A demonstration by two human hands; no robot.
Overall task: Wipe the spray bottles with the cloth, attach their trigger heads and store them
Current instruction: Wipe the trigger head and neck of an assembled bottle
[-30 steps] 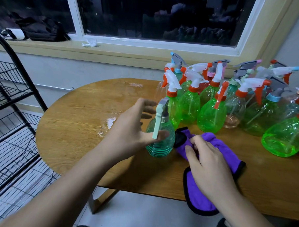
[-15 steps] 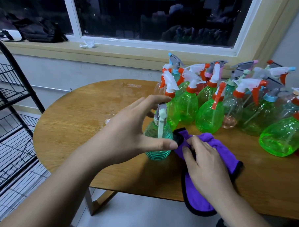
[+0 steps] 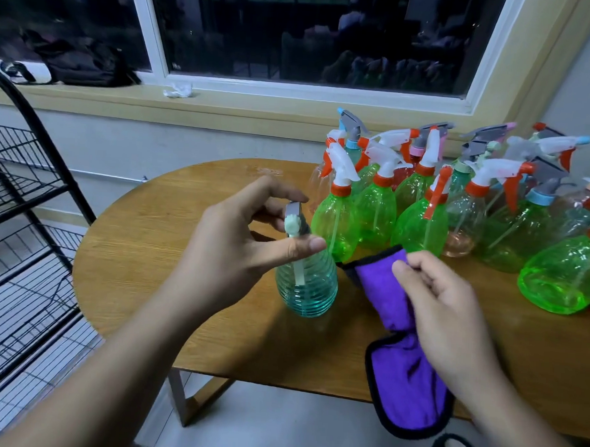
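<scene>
Teal ribbed plastic sits under the left fingers (image 3: 278,190): thumb and forefinger pinch the grey-and-white trigger head (image 3: 293,220) from front and top, with the other fingers curled loosely behind it. That left hand (image 3: 232,244) steadies the teal bottle (image 3: 306,291), which stands upright on the wooden table (image 3: 143,250) with its head already seated. Just right of the teal bottle, the right fingers (image 3: 417,265) are bunched and pinch the top edge of the purple cloth (image 3: 404,390). The right hand (image 3: 445,307) thus holds it partly raised, its lower end trailing over the table's near edge. Behind and to the right of the teal bottle crowd the other spray bottles (image 3: 418,225), mostly green, each one in clear view wearing a head (whether they have been wiped cannot be told). Left of the teal bottle stands a black wire rack (image 3: 25,245). Judging by this, heads look largely fitted and this bottle's wipe seems about to start. Storing appears undone, since every bottle in view stands on the table.
</scene>
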